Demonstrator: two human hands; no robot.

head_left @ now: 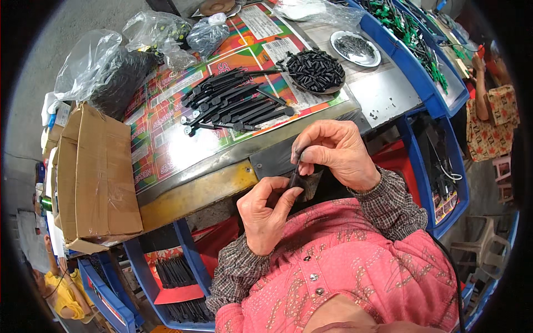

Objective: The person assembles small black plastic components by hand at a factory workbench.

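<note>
Close to the table's near edge, my left hand [266, 211] pinches a short black cylindrical piece [297, 180] between thumb and fingers. Just above it my right hand [338, 155] is closed in a pinch at the top of that piece; whatever is between its fingertips is too small to make out. Beyond my hands lies a pile of long black plastic rods with round ends [236, 105]. To its right, a round dish [327, 90] is heaped with short black cylinders [315, 69].
A white plate of thin metal pins [355, 47] stands at the back right beside a blue tray of green and black parts [408, 33]. On the left are an open cardboard box [105, 172] and filled plastic bags [119, 77]. Blue bins [166, 266] sit below; people work at both sides.
</note>
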